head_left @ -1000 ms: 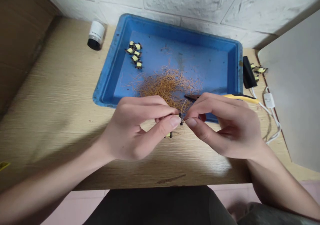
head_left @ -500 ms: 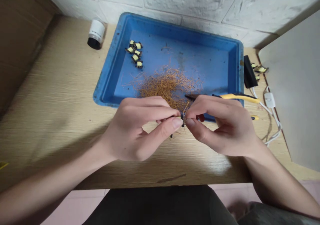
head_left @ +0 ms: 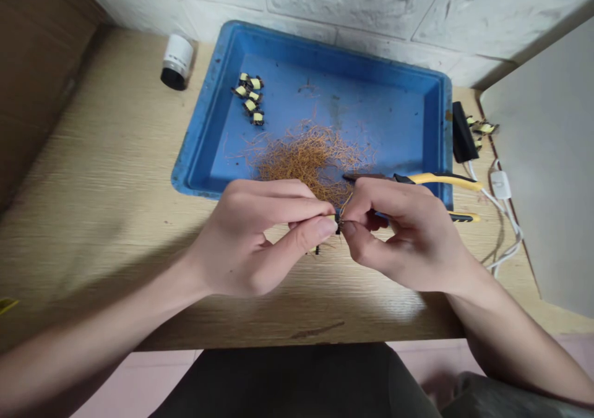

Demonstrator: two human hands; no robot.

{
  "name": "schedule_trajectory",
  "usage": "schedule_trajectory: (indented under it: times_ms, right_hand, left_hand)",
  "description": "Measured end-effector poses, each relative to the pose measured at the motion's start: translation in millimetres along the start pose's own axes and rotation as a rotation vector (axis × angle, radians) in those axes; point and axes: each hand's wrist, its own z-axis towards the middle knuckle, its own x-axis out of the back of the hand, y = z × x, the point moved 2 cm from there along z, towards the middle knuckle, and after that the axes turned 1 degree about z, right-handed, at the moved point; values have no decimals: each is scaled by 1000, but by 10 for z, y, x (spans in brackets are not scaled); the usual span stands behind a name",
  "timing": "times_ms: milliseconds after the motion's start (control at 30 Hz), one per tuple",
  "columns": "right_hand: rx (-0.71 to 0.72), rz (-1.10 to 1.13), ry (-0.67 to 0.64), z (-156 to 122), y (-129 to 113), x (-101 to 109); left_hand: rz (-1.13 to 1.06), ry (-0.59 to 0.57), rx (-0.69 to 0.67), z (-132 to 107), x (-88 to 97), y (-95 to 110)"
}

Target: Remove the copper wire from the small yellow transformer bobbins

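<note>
My left hand (head_left: 260,238) and my right hand (head_left: 403,232) meet fingertip to fingertip over the table's front part, both pinched on one small black part (head_left: 338,222) with thin copper wire sticking up from it. Most of that part is hidden by my fingers. Just behind my hands lies a heap of cut copper wire (head_left: 310,161) in a blue tray (head_left: 204,140). Yellow-handled pliers (head_left: 436,181) rest on the tray's front right rim, close to my right hand. Several small yellow-and-black coil parts (head_left: 250,99) lie in the tray's far left corner.
A white and black cylinder (head_left: 174,65) lies on the wooden table (head_left: 102,183) left of the tray. A black block (head_left: 461,133), a few more coil parts (head_left: 482,128) and a white cord with switch (head_left: 499,186) sit right of the tray, beside a grey panel (head_left: 547,158).
My right fingers have curled tighter onto the small part and the hand has shifted slightly left. The pliers' lower handle now shows beside it. My left hand has hardly moved.
</note>
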Motion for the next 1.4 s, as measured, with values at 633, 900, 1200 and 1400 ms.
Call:
schedule_trajectory:
  times_ms: [633,900,1200,1400]
  right_hand:
    - [328,-361,145,-27,-9,-59]
    - [267,-236,152,0,43,5]
    - [125,-98,319,-6,85,105]
    - [-49,160,343,-3,92,70]
  left_hand:
    - [19,161,40,6,-42,-27]
    - [-26,175,49,6,5,-60]
    - [-35,141,120,17,9,-27]
    - [-29,66,61,19,11,-9]
